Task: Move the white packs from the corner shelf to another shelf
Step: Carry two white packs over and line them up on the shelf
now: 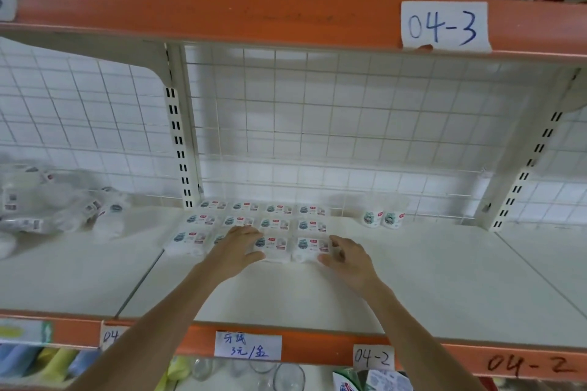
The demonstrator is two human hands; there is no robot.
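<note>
Head view: small white plastic-wrapped packs lie in a grid at the far middle of the cream metal shelf. Your left hand rests flat, fingers straight, on the near row. Your right hand touches the near-right pack, fingers loosely spread.

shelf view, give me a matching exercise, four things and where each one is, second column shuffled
Things:
1. left hand
2. right hand
3. two small round tubs
4. loose heap of white packs

Places:
A. far left bay of the shelf
B. upright at the back, right of the grid of packs
C. at the front right corner pack of the grid
D. on the front row of the grid, over its second pack from the left

Pairs: 1-D, 2-C, 3-B, 4-A
</note>
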